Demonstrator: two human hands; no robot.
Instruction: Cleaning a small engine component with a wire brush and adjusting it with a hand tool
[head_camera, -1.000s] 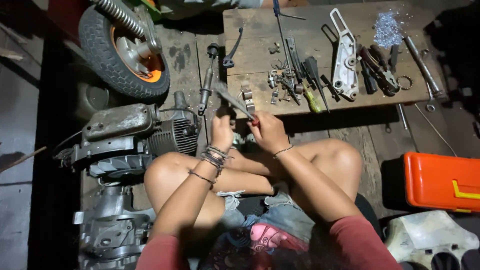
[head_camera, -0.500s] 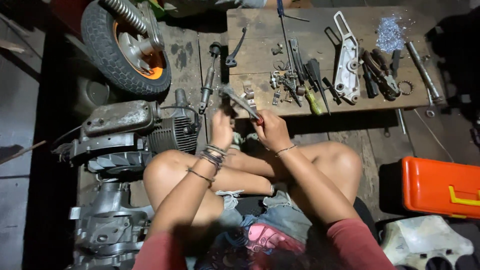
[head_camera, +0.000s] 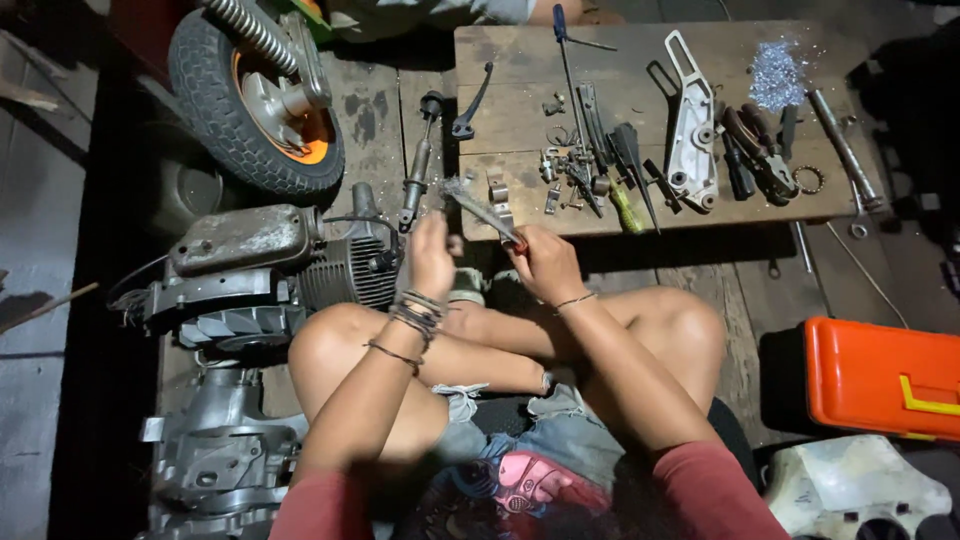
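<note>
Dim workshop floor, wooden board (head_camera: 520, 60) strewn with tools, closed orange toolbox (head_camera: 880, 380), both hands gripping wire brush (head_camera: 480, 205).

We see a rough, worn wooden bench (head_camera: 520, 60); beside it, a dull, grimy metal engine (head_camera: 300, 265), and a glossy orange plastic toolbox (head_camera: 880, 375).
</note>
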